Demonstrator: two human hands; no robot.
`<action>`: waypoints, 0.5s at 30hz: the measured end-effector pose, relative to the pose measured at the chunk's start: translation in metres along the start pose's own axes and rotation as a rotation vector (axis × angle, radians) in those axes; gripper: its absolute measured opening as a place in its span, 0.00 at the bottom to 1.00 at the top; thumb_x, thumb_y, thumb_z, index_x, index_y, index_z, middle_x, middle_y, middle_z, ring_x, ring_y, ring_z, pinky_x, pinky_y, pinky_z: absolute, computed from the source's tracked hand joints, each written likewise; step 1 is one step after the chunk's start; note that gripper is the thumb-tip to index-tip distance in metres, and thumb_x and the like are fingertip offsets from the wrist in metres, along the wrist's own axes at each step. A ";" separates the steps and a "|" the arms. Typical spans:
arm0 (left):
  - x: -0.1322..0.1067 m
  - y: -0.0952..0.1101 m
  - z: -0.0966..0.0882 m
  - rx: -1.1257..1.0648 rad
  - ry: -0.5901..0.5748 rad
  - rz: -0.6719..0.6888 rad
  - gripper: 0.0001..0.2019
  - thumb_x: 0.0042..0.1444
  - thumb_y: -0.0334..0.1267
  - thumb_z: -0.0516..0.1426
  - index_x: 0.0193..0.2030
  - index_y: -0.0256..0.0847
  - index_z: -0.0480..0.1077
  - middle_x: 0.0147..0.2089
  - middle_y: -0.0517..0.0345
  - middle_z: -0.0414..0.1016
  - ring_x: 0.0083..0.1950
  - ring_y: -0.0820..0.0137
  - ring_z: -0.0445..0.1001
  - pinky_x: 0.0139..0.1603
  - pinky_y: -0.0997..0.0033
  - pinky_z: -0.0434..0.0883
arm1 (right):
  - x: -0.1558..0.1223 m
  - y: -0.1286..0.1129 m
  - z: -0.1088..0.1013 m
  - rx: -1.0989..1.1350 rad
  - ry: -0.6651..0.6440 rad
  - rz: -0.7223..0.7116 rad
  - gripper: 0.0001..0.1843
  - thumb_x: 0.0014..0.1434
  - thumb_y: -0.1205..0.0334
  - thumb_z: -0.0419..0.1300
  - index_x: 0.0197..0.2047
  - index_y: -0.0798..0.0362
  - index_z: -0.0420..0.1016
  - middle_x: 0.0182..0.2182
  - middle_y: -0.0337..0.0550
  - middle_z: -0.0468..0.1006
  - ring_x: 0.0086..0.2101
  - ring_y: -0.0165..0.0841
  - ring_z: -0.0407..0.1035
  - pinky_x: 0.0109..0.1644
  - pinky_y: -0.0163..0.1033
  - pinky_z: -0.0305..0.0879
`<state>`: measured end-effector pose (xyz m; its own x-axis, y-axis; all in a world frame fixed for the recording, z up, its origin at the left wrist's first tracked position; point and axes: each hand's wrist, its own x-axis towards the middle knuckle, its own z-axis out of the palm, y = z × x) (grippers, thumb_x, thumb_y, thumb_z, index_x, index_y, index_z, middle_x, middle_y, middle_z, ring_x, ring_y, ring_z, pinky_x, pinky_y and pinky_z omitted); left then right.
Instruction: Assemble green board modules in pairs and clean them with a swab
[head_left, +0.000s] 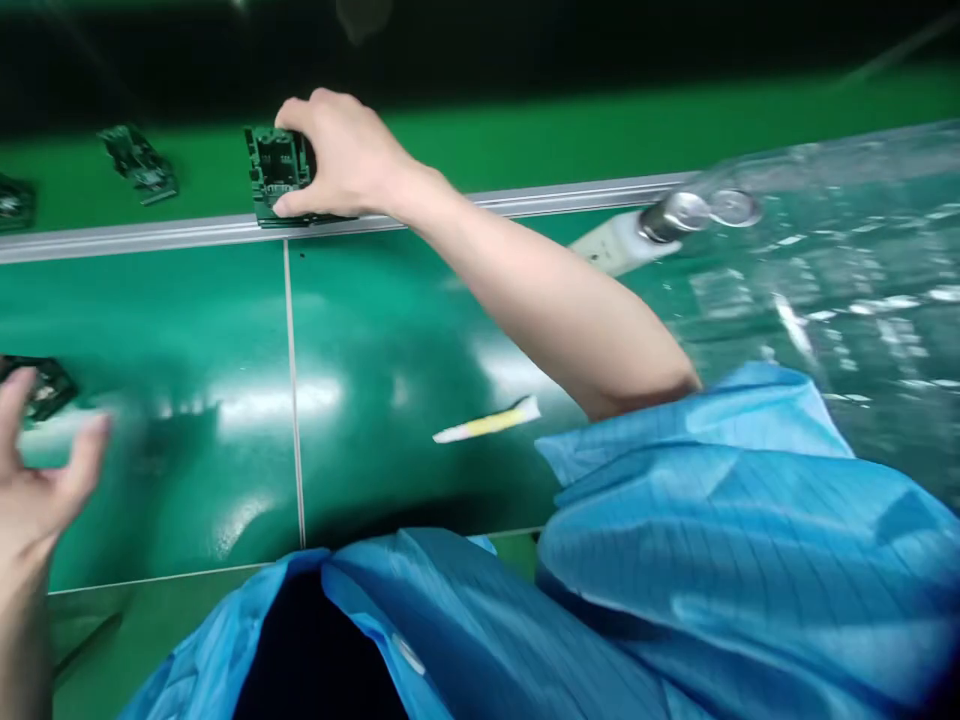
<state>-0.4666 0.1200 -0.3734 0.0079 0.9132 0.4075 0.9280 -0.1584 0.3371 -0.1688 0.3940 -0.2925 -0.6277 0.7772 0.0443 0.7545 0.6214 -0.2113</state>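
Across the glossy green surface [397, 330], the right hand [349, 150] has fingers clamped on a dark green part [276, 165] at the far metal rail [150, 234], apparently being placed or lifted, so the next move calls for steady grip, while the left hand [34, 500], fingers apart, is near a second dark part [52, 388] at left.

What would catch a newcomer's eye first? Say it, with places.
Probably the blue striped sleeve, filling the lower right, and the bare forearm crossing the green worktop to the right hand, which holds a dark slotted part at the metal rail. A yellow-and-white stick stands out below the forearm in view; clear plastic trays glint at the right.
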 end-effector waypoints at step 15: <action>0.061 0.295 0.168 -0.375 -0.547 0.718 0.11 0.56 0.24 0.53 0.43 0.32 0.73 0.44 0.40 0.74 0.48 0.57 0.72 0.48 0.58 0.70 | -0.341 -0.018 -0.025 0.269 0.608 0.641 0.34 0.54 0.36 0.64 0.54 0.51 0.70 0.49 0.48 0.77 0.49 0.42 0.74 0.52 0.50 0.74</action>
<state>-0.1302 0.1918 -0.3919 0.7844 0.5859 0.2036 0.4570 -0.7678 0.4490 0.0363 0.1204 -0.2793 0.1608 0.9303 0.3298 0.8051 0.0697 -0.5891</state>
